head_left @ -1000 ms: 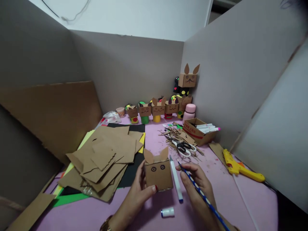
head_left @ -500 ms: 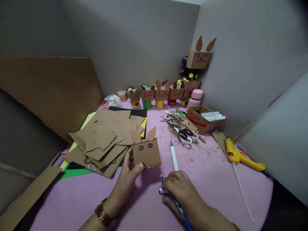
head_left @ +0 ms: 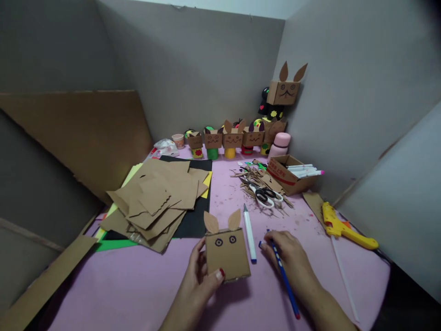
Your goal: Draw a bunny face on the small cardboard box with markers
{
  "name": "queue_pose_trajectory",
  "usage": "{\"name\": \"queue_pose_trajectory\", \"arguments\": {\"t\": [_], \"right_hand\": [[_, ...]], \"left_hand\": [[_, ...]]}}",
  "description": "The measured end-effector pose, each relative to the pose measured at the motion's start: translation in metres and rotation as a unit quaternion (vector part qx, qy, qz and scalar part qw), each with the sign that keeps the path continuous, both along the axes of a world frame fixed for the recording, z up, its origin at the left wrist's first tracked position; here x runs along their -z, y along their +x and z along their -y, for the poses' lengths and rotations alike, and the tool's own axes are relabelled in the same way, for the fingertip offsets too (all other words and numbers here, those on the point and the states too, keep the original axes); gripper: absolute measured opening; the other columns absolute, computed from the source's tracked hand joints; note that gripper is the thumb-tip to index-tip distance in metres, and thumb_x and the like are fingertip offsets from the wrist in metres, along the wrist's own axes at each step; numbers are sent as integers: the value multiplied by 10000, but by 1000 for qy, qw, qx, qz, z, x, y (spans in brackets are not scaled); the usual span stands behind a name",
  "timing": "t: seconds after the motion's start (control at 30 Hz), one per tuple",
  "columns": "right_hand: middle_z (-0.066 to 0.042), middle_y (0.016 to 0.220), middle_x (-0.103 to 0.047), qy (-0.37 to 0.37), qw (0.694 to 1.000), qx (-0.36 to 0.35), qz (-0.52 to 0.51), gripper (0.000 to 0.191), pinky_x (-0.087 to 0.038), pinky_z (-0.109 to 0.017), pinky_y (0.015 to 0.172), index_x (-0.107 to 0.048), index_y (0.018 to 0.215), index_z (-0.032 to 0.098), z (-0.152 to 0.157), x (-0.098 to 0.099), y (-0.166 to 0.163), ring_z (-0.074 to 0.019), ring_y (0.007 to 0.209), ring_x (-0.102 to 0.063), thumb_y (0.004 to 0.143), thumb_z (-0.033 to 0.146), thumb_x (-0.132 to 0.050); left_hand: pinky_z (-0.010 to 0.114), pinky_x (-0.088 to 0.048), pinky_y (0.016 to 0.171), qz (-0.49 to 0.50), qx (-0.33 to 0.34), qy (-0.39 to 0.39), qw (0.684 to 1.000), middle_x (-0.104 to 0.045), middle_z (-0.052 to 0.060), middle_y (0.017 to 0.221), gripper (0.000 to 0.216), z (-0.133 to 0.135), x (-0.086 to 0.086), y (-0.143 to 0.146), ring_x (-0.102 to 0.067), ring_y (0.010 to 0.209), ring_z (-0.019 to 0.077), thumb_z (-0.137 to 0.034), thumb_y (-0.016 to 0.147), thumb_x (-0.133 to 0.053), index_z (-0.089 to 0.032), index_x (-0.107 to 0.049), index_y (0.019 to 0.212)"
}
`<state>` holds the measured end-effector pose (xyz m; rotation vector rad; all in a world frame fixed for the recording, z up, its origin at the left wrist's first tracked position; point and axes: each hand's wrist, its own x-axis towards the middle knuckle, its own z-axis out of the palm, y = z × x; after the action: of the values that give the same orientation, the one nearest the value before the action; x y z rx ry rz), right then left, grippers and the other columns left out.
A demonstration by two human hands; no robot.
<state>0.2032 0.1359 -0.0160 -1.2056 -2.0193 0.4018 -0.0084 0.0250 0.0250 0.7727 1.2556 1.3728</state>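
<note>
My left hand (head_left: 203,280) grips a small cardboard box (head_left: 229,257) by its lower left, thumb on the front face. The box has two leaf-shaped cardboard ears and two drawn ring eyes. A white marker (head_left: 250,234) with a dark tip lies uncapped on the table, just right of the box. My right hand (head_left: 289,257) is closed around a blue dotted pencil (head_left: 285,280), its red end toward me. At the fingertips of that hand shows a small blue-edged piece (head_left: 261,244), mostly hidden, perhaps the marker's cap.
Cardboard sheets (head_left: 155,197) are piled at left. Scissors (head_left: 265,193) lie among cardboard scraps (head_left: 253,177), beside a carton of markers (head_left: 289,174). At right is a yellow glue gun (head_left: 344,227). Box-headed figures (head_left: 232,138) and a pink bottle (head_left: 279,145) stand at the back.
My right hand has moved right, off the marker, with the pencil still in it. The box in my left hand appears lower and further right. The view has tilted slightly.
</note>
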Motion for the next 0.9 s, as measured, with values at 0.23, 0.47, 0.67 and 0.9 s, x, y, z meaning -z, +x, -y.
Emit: {"name": "queue_pose_trajectory", "arguments": {"t": [0.23, 0.47, 0.67, 0.9], "right_hand": [[-10, 818, -709, -37, 970, -5, -238, 194, -515, -223, 667, -640, 848, 245, 58, -23, -29, -160, 766, -668, 941, 340, -498], [-8, 785, -687, -60, 938, -77, -333, 129, -507, -206, 643, -604, 953, 241, 85, -28, -64, -134, 694, -662, 918, 323, -510], [29, 499, -527, 44, 966, -136, -214, 330, -368, -219, 467, -503, 633, 206, 72, -36, -59, -102, 431, -503, 942, 301, -438], [19, 496, -577, 83, 961, -131, -229, 399, -407, -237, 483, -530, 709, 222, 77, -35, -64, -122, 442, -562, 1020, 327, -304]], "left_hand": [[505, -324, 1075, -104, -21, -44, 993, -460, 237, 1430, 857, 25, 17, 12, -496, 1269, 344, -599, 802, -555, -181, -171, 1445], [430, -420, 1026, -142, -53, -46, 987, -482, 177, 1443, 698, 31, 21, 17, -481, 1294, 327, -546, 851, -492, -178, -297, 1411], [404, -500, 925, -185, -10, -10, 983, -513, 208, 1383, 833, 27, 34, 7, -558, 1194, 337, -580, 811, -531, -144, -188, 1433], [419, -510, 902, -187, -79, -7, 979, -553, 187, 1356, 753, 30, 31, 18, -575, 1173, 341, -556, 792, -569, -181, -307, 1390]]}}
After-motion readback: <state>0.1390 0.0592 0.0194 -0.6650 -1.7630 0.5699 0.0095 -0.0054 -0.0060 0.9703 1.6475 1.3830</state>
